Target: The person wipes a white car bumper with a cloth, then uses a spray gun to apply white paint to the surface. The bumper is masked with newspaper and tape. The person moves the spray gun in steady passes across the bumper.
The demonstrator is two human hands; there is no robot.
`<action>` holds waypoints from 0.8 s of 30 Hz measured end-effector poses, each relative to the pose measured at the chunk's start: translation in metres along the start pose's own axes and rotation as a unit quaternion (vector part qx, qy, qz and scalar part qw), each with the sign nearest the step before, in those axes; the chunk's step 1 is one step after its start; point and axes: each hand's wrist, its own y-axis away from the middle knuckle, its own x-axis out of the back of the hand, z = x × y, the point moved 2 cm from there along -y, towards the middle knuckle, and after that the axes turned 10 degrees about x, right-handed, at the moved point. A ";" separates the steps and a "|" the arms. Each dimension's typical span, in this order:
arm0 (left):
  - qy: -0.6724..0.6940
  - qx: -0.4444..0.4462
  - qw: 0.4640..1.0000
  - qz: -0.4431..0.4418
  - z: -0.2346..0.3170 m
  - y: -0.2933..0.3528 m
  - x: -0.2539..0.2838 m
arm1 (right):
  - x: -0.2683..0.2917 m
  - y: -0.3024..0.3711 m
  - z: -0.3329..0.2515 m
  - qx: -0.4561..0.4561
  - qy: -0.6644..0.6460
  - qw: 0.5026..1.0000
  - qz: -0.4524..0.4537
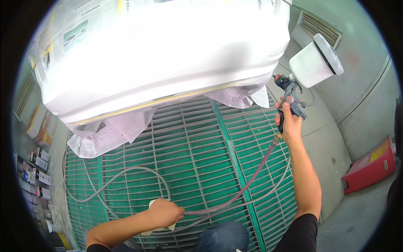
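Note:
My right hand (289, 119) is closed round the handle of a spray gun (294, 94), raised at the right. A white paint cup (312, 65) with a dark-banded lid sits tilted on the gun. From the fitting under the handle, a pinkish air hose (252, 178) curves down to my left hand (166, 214), which is closed round it at the lower middle. Ahead of me stands a large white car bumper (176, 75), brightly lit. Newspaper masking (117, 130) and a yellow tape line (168, 101) run along its lower edge. The gun's nozzle points toward the bumper's right end.
The floor is a metal grating (189, 147) over green. A grey hose (126, 170) loops across it at the left. Several boxes (40, 168) stand along the left wall, with a cardboard carton (41, 126) behind. A red box (369, 166) is at the right wall.

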 end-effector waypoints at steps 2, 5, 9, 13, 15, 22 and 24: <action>0.009 -0.006 1.000 0.017 0.010 -0.020 0.006 | 0.021 -0.019 0.007 0.002 0.005 1.000 0.030; 0.021 -0.007 1.000 0.016 0.028 -0.044 0.020 | 0.051 -0.047 0.021 0.006 0.020 0.998 0.064; 0.014 -0.009 0.999 0.033 0.039 -0.069 0.029 | 0.082 -0.076 0.039 0.003 0.077 0.987 0.142; 0.037 0.016 0.999 0.030 0.034 -0.066 0.036 | 0.091 -0.073 0.057 0.050 0.217 0.961 0.166; 0.029 0.022 0.999 0.021 0.023 -0.054 0.034 | 0.081 -0.057 0.061 0.017 0.214 0.967 0.136; -0.015 0.050 0.998 -0.029 -0.041 0.035 -0.009 | -0.061 0.042 0.003 -0.018 0.109 0.994 0.003; -0.022 0.055 0.998 -0.026 -0.058 0.068 -0.026 | -0.101 0.071 -0.019 -0.009 0.082 0.996 -0.031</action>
